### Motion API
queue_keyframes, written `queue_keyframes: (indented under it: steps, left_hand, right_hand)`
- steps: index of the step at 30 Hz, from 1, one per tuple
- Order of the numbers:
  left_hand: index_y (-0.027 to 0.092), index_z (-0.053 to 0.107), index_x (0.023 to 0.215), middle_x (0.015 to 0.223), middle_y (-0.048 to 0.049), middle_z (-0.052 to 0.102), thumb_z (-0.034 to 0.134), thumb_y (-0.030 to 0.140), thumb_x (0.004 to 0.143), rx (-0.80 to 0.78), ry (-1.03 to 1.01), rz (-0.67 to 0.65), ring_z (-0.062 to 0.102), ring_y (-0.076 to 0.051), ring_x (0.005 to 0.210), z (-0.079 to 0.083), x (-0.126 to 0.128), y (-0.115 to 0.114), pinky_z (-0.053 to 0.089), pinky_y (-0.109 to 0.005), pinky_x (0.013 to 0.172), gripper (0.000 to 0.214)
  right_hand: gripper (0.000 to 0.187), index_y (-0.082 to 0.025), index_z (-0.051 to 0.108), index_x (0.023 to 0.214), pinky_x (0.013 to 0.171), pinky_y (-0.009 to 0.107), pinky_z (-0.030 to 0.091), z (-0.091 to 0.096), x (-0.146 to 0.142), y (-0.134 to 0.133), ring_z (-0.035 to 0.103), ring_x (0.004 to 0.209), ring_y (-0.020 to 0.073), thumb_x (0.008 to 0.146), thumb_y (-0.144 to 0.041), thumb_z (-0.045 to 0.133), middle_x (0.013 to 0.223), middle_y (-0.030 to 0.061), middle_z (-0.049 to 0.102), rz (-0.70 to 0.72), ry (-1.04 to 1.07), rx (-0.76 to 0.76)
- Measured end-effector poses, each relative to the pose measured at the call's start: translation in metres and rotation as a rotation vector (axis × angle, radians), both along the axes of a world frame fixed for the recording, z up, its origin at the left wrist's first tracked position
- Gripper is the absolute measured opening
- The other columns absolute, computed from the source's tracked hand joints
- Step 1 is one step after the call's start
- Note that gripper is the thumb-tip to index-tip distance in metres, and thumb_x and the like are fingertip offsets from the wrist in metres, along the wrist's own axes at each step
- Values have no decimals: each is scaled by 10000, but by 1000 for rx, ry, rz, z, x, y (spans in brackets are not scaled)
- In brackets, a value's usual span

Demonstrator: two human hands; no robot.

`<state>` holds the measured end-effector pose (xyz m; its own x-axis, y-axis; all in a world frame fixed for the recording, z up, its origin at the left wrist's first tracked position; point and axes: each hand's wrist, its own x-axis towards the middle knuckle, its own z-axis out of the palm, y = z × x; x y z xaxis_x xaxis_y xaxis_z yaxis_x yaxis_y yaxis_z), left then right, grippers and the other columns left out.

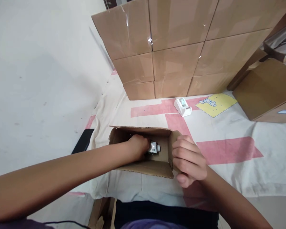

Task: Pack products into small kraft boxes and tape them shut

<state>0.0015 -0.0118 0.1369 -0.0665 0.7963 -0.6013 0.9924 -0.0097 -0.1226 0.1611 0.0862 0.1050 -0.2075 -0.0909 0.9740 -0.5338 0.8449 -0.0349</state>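
Note:
A small open cardboard box (143,167) sits on the cloth-covered surface in front of me. My left hand (138,147) reaches down inside it, fingers closed round a small white and dark object (153,148) at the box's bottom. My right hand (189,160) grips the box's right flap and wall (173,140), fingers curled over the edge. What exactly the small object is I cannot make out.
A wall of stacked cardboard boxes (176,47) stands behind. A white tape dispenser (183,106) lies before it, beside a yellow patch (216,103). Another brown box (267,90) sits at the right. A dark phone-like slab (83,141) lies at the cloth's left edge.

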Motion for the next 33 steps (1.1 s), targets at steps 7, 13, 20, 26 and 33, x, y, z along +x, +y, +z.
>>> queue_keyframes:
  steps: [7, 13, 20, 26, 33]
  left_hand:
    - [102, 688, 1160, 1031, -204, 750, 690, 258, 802, -20, 11, 10, 731, -367, 917, 7, 6, 1, 561, -439, 770, 390]
    - [81, 668, 1210, 1034, -228, 742, 669, 193, 828, -24, 56, 2, 732, -380, 935, 4, 10, 1, 571, -448, 781, 398]
    - [13, 611, 1275, 1133, -279, 705, 520, 86, 891, 37, 102, -19, 723, -378, 984, -2, 12, 0, 572, -413, 727, 401]
    - [75, 660, 1236, 1070, -219, 742, 647, 149, 837, 2, 95, -41, 736, -360, 925, -1, 10, 2, 565, -398, 736, 405]
    - [99, 670, 1252, 1046, -212, 754, 729, 184, 763, 3, 57, -17, 729, -363, 925, 5, 10, 6, 541, -400, 776, 499]
  right_hand:
    - [339, -220, 465, 649, 556, 374, 313, -2, 1, -1, 427, 604, 202, 958, -335, 386, 598, 34, 394, -29, -7, 5]
    - [336, -217, 475, 656, 564, 383, 346, -5, 2, -1, 444, 613, 206, 956, -343, 393, 613, 41, 412, -12, -15, -6]
    - [363, -219, 463, 637, 594, 394, 377, -4, 1, -3, 433, 606, 198, 969, -335, 372, 602, 34, 398, -21, 14, 2]
    - [301, -206, 491, 683, 572, 378, 353, -3, 0, 0, 437, 623, 204, 951, -303, 393, 633, 43, 418, -4, -11, -25]
    - [206, -192, 536, 785, 611, 410, 452, -5, -2, 5, 498, 696, 220, 927, -283, 418, 705, 55, 461, 8, -12, -31]
